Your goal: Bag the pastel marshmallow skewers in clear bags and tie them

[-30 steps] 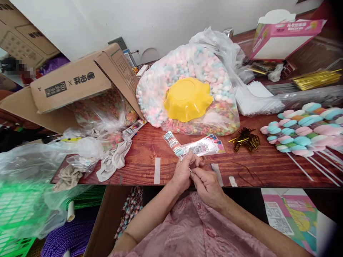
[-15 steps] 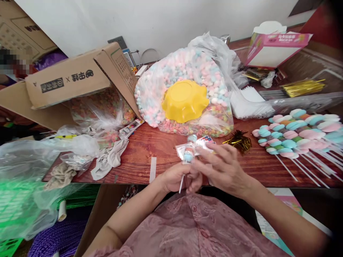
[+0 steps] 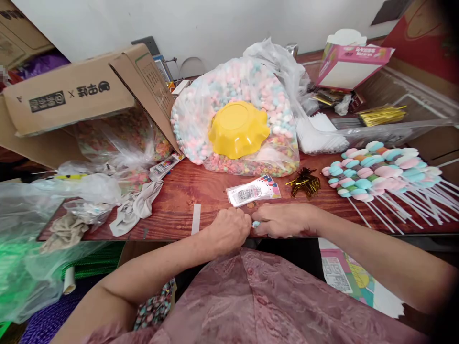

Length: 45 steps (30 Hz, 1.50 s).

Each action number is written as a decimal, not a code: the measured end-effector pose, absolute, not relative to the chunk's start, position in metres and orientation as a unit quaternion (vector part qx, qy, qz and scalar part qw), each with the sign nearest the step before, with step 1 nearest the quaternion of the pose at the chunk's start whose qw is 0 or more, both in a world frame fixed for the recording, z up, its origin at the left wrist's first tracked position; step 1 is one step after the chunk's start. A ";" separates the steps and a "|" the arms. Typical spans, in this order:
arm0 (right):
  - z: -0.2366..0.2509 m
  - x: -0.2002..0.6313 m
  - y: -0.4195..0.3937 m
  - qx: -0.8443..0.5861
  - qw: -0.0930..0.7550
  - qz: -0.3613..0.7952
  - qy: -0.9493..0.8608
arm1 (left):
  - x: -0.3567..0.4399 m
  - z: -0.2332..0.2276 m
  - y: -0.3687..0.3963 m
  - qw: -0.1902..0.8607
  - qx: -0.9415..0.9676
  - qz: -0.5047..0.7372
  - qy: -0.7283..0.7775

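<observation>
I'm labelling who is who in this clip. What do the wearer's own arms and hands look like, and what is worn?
Both forearms are bare, with no gloves; no rings, watch or bracelets show on the left hand or right hand. The garment below them is dusty pink with a faint woven pattern and small buttons down the front. Where its sleeves end cannot be seen.

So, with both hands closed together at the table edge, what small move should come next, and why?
Probably lift the pale blue piece clear of the table edge. The left hand and right hand pinch it between them, so it is mostly hidden, and the printed sleeve lies flat just beyond the fingers.
</observation>
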State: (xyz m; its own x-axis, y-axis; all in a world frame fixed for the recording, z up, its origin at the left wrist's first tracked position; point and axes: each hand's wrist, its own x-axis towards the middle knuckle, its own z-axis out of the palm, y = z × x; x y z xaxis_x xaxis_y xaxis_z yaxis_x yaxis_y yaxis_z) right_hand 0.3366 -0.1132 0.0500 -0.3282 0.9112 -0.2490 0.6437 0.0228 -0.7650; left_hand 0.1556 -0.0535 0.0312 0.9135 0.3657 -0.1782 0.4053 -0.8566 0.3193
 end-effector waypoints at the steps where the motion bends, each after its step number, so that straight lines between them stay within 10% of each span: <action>1: 0.052 0.341 -0.107 -0.526 0.125 0.523 -0.659 | 0.155 0.029 -0.056 0.149 0.972 -0.061 0.173; 7: 0.056 0.352 -0.084 -0.456 -0.040 0.663 -0.592 | 0.146 0.015 -0.062 0.186 0.979 -0.033 0.077; 13: 0.067 0.349 -0.105 -0.547 0.137 0.140 -0.814 | 0.146 0.011 -0.054 0.591 0.753 0.004 0.290; 18: 0.048 0.346 -0.139 -0.498 0.194 -0.005 -0.845 | 0.150 0.010 -0.047 0.804 0.529 -0.058 0.264; 26: 0.018 0.317 -0.163 -0.613 0.019 0.100 -0.783 | 0.153 0.011 -0.068 0.283 0.940 -0.001 0.191; 33: 0.012 0.300 -0.167 -0.678 0.091 0.154 -0.713 | 0.140 0.010 -0.068 0.151 0.980 -0.072 0.110; 39: 0.011 0.319 -0.185 -0.691 0.196 0.065 -0.693 | 0.140 0.006 -0.068 0.150 0.977 -0.054 0.144; 45: -0.005 0.361 -0.228 -0.803 0.192 -0.066 -0.560 | 0.147 -0.005 -0.061 0.476 0.812 0.136 0.308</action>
